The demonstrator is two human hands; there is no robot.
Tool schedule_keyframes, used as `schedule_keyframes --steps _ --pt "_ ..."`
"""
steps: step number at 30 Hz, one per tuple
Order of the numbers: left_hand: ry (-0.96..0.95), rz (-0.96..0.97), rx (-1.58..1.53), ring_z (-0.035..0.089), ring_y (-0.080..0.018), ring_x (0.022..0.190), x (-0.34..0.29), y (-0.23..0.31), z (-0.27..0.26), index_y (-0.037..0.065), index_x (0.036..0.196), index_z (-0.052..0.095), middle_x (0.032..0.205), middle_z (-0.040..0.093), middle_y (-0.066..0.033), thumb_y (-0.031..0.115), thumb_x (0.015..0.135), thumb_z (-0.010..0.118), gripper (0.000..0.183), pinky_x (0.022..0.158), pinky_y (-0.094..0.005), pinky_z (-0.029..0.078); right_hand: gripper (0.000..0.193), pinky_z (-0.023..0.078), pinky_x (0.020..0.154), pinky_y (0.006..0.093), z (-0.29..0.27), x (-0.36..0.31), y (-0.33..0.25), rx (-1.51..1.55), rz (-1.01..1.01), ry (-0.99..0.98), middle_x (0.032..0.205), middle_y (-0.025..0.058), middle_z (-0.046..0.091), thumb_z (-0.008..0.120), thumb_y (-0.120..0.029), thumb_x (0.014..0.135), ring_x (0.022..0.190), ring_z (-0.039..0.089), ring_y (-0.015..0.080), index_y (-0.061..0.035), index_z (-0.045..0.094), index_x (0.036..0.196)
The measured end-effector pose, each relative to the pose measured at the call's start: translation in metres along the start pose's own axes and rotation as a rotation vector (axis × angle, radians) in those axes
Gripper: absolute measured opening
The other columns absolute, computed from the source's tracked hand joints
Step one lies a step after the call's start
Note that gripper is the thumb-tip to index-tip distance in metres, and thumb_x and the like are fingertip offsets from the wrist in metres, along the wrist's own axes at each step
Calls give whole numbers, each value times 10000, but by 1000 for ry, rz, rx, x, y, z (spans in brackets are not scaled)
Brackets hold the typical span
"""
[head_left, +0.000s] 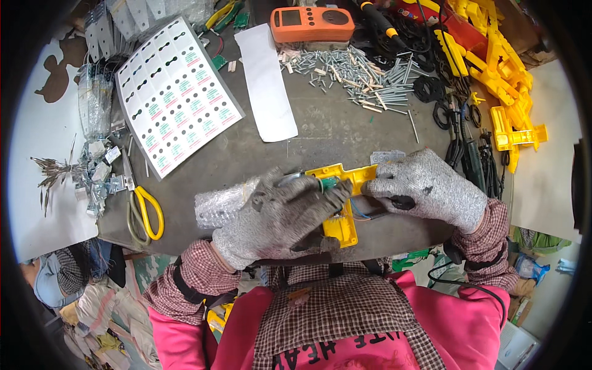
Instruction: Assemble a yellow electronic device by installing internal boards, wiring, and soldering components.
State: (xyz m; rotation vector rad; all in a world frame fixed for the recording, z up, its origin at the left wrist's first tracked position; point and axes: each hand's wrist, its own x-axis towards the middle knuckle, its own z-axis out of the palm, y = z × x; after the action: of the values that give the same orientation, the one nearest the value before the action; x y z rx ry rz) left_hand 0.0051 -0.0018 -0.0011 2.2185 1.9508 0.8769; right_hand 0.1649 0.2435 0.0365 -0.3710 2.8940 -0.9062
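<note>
A yellow plastic housing shell (340,231), shaped like a tool body with a handle, lies at the near edge of the table. Thin wires and a small green part (329,183) show inside it. My left hand (274,213), in a grey work glove, reaches over the shell with fingers stretched out and spread, fingertips by the green part. Its thumb is near the shell's handle. My gloved right hand (428,188) is closed on the shell's right end, with thumb and fingertips on the yellow plastic. A bubble-wrap packet (225,203) sits beside my left hand.
Scissors (143,213) lie at the left. A sticker sheet (179,98) and a white paper strip (265,83) lie farther back. Beyond are an orange multimeter (311,24) and loose screws (370,77). Black cables (459,129) and yellow housings (505,80) fill the right side.
</note>
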Motion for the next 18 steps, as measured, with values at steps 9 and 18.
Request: schedule_keyframes --steps 9,18 --pt "-53 100 57 630 -287 976 -13 0 14 83 1049 702 977 696 -69 283 677 844 445 948 -543 500 312 512 872 421 -3 42 53 -561 77 466 1179 162 601 658 -135 865 1116 571 330 -87 636 1173" --pt "-117 233 91 643 -245 924 -4 -2 8 116 1163 692 920 672 -22 175 728 735 441 875 -481 518 488 562 772 406 14 -98 -22 -240 639 -81 1195 135 578 831 -172 755 929 667 335 -84 585 1167"
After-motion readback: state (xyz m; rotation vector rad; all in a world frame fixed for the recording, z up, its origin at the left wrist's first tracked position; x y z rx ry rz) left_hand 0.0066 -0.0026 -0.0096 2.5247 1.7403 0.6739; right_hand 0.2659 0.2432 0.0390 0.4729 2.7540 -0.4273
